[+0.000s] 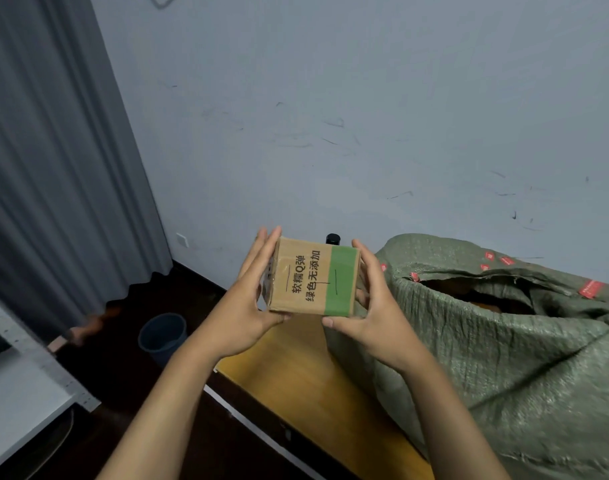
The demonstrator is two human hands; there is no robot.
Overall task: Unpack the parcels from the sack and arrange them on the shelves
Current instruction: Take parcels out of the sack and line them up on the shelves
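Both hands held a small cardboard box (311, 277) up in the air, above the near end of a yellow wooden table (296, 372). The box was brown with a green band and black writing on top. The left hand (247, 306) pressed its left side, fingers long and straight, thumb tucked under the front edge. The right hand (372, 306) cupped the right side, fingers bent round it, thumb under the front corner. Just to the right, a big green woven sack (504, 358) sat on the table with its mouth open. A dark bin (162, 332) stood on the floor near a grey curtain (53, 168). A white shelf (26, 386) was at the far left.
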